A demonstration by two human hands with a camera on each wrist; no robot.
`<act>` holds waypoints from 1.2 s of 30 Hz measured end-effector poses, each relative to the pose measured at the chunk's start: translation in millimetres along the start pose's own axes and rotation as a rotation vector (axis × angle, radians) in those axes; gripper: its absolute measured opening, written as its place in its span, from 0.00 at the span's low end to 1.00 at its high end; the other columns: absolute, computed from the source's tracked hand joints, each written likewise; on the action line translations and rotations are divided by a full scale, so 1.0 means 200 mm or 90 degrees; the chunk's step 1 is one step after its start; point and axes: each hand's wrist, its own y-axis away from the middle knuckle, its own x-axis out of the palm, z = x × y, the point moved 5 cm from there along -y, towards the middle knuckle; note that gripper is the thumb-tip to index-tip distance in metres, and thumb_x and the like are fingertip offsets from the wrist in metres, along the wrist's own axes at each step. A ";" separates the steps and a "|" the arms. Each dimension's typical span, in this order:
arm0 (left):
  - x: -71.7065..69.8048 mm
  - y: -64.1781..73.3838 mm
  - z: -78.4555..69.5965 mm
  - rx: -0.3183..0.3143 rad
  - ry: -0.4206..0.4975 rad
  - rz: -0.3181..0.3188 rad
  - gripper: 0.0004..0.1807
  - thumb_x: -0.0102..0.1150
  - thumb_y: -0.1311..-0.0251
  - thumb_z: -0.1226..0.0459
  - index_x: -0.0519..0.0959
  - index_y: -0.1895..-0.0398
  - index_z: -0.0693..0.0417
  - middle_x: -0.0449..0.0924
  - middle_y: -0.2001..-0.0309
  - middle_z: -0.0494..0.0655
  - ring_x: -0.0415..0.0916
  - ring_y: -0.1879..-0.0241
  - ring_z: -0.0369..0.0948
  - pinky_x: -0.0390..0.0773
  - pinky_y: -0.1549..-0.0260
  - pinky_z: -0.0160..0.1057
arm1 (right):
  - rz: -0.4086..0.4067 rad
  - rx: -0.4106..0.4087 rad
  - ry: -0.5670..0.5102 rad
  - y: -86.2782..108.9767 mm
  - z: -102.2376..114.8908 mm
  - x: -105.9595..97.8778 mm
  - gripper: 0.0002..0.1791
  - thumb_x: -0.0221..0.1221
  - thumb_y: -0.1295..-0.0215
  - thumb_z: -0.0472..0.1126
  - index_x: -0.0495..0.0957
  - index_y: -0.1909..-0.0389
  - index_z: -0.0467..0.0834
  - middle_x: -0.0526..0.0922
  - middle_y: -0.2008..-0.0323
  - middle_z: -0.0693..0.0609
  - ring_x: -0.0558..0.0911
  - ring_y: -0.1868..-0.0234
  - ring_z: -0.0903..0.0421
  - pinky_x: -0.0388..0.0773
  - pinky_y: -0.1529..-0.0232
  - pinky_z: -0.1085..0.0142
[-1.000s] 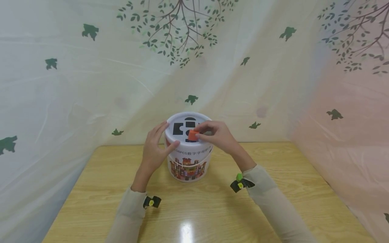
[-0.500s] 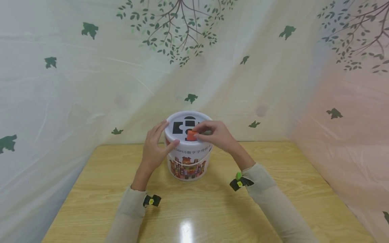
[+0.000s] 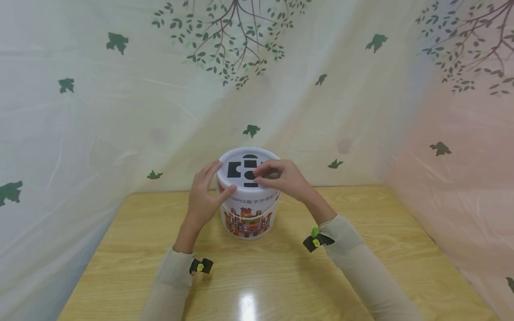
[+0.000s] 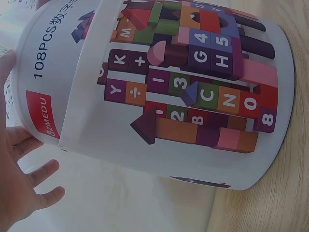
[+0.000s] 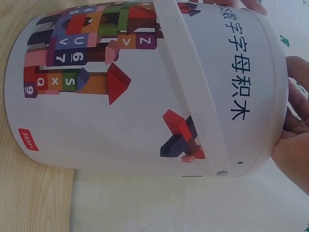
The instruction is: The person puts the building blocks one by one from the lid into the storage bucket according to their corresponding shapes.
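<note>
A white building-block bucket (image 3: 250,231), printed with colourful blocks, stands upright on the table. Its white lid (image 3: 236,155) has several dark shaped slots, among them a notched one (image 3: 233,170). My left hand (image 3: 201,200) rests against the lid's left rim, thumb at the front, fingers spread along the side; the left wrist view shows the fingers (image 4: 46,171) beside the rim. Over the right part of the lid, my right hand (image 3: 288,180) has bent fingers, with no block showing between fingertips and thumb. From the right wrist, the bucket's wall (image 5: 120,145) covers most of the view.
The wooden table (image 3: 353,249) reaches up to a pale cloth backdrop (image 3: 192,111) with printed leaves and branches. A white carrying handle (image 5: 193,87) hangs across the bucket's front. Dark wrist straps (image 3: 201,266) sit at both sleeves.
The orange block pinched by my right hand moved slightly left over the front slots, and is now out of sight. The right fingers stay over the lid; the left hand keeps its place.
</note>
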 end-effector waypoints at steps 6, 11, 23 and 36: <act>0.00 0.00 0.00 0.003 -0.004 -0.003 0.43 0.68 0.39 0.45 0.64 0.22 0.43 0.62 0.22 0.45 0.59 0.25 0.50 0.64 0.29 0.65 | -0.008 0.002 -0.012 0.00 0.00 0.00 0.12 0.69 0.36 0.38 0.85 0.52 0.41 0.87 0.54 0.45 0.85 0.50 0.50 0.86 0.48 0.57; 0.00 0.00 0.00 0.006 -0.005 -0.005 0.43 0.68 0.39 0.45 0.64 0.22 0.43 0.62 0.22 0.45 0.59 0.25 0.51 0.64 0.29 0.65 | -0.011 0.002 -0.016 0.00 0.01 0.00 0.12 0.69 0.36 0.38 0.85 0.53 0.40 0.87 0.54 0.44 0.85 0.50 0.50 0.86 0.49 0.58; 0.00 0.00 0.01 -0.003 -0.002 0.000 0.44 0.67 0.39 0.43 0.63 0.22 0.41 0.61 0.22 0.45 0.58 0.25 0.51 0.64 0.30 0.67 | -0.003 -0.002 0.011 -0.01 0.00 0.00 0.12 0.69 0.36 0.39 0.85 0.53 0.41 0.87 0.54 0.45 0.85 0.51 0.50 0.86 0.49 0.58; 0.00 0.00 0.01 0.014 -0.005 -0.013 0.43 0.67 0.39 0.43 0.65 0.23 0.43 0.63 0.23 0.46 0.59 0.25 0.52 0.64 0.31 0.68 | -0.030 -0.022 0.013 -0.01 -0.03 -0.10 0.13 0.68 0.34 0.39 0.85 0.51 0.40 0.87 0.52 0.44 0.86 0.51 0.50 0.85 0.48 0.58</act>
